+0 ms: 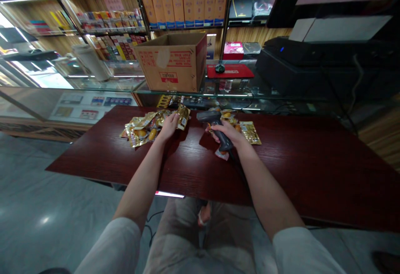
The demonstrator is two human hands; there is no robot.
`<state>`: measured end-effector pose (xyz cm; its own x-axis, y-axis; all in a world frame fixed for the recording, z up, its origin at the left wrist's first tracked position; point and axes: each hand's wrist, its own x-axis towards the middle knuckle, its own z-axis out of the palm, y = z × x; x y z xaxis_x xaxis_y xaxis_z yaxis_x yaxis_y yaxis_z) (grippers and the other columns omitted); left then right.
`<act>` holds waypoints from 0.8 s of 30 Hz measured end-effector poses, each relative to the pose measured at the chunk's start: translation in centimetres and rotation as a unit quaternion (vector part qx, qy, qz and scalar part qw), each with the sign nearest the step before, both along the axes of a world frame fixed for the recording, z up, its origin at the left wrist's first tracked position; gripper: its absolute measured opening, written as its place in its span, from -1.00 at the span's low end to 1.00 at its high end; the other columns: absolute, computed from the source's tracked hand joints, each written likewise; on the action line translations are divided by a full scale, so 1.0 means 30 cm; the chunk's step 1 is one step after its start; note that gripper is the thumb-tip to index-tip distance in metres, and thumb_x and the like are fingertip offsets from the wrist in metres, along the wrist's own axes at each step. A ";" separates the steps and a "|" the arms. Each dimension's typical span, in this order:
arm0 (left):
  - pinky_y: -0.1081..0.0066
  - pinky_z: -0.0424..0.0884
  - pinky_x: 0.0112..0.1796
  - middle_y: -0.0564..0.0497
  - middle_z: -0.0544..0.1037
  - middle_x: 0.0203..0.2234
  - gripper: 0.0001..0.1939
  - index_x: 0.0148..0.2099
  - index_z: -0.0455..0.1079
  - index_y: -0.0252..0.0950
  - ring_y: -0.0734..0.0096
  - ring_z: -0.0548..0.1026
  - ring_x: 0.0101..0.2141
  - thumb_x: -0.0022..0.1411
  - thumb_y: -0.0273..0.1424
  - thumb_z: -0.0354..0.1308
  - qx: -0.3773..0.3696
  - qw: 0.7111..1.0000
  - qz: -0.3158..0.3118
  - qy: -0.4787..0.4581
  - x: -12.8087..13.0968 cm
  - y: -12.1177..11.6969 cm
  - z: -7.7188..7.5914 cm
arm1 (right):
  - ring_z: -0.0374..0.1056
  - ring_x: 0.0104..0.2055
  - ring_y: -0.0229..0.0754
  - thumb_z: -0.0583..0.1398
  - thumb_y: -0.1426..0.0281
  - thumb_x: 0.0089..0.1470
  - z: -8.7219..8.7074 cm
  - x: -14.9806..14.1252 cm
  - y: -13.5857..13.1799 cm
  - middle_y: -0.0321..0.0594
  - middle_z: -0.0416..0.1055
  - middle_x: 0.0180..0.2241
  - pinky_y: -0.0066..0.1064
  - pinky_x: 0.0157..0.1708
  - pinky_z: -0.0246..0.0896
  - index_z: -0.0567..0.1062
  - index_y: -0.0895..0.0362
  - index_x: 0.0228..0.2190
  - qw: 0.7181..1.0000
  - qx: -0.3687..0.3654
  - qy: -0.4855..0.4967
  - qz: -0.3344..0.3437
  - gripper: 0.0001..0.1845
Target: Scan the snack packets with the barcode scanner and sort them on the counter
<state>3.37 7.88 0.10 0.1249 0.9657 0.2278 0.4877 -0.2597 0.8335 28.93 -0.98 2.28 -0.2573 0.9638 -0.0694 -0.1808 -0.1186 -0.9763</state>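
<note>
My left hand [169, 126] is closed on a gold snack packet [183, 116], tilted up over a pile of similar packets [139, 131] on the left of the dark red table. In my right hand [229, 132] is a black barcode scanner [212, 117], its head turned left toward the held packet. The scanner's cord runs down along my right forearm. Behind and beside my right hand lie more gold packets [250, 133], partly covered by the hand and scanner.
A large open cardboard box [171, 67] stands on the glass counter [118, 82] beyond the table [193, 169]. Right of it lies a red mat [237, 71] with a mouse [220, 67]. Black equipment [290, 69] fills the right rear. Stocked shelves [187, 9] line the back.
</note>
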 end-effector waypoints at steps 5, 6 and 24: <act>0.42 0.33 -0.31 0.06 0.41 -0.50 -0.72 -0.39 0.26 -0.24 0.38 0.38 -0.40 0.38 -0.28 -0.06 0.028 0.999 -0.015 -0.023 -0.007 -0.013 0.021 | 0.22 -0.67 -0.38 0.39 0.19 -0.10 -0.007 -0.011 0.002 -0.17 0.57 -0.31 -0.47 -0.73 0.10 0.40 0.12 -0.30 1.000 0.003 0.008 0.026 -0.59; 0.42 0.33 -0.33 0.06 0.40 -0.51 -0.72 -0.39 0.26 -0.24 0.39 0.38 -0.42 0.38 -0.29 -0.06 0.029 0.999 -0.015 -0.028 -0.006 -0.012 0.023 | 0.21 -0.67 -0.39 0.39 0.18 -0.10 -0.009 -0.013 0.003 -0.18 0.56 -0.32 -0.47 -0.73 0.10 0.39 0.12 -0.30 0.999 0.002 0.009 0.030 -0.58; 0.31 0.34 -0.17 -0.10 0.54 -0.40 -0.73 -0.38 0.33 -0.24 0.21 0.51 -0.28 0.37 -0.34 -0.06 0.061 0.981 0.096 0.159 0.004 -0.034 0.051 | 0.14 -0.71 -0.34 0.35 0.20 -0.09 -0.007 0.010 0.009 -0.46 0.28 -0.69 -0.51 -0.72 0.09 0.38 0.10 -0.32 1.000 0.004 0.007 0.014 -0.64</act>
<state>3.50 6.88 1.63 0.0266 0.9462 0.3225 0.7676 -0.2260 0.5997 29.22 -0.70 2.06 -0.2860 0.9565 -0.0575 -0.1911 -0.1157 -0.9747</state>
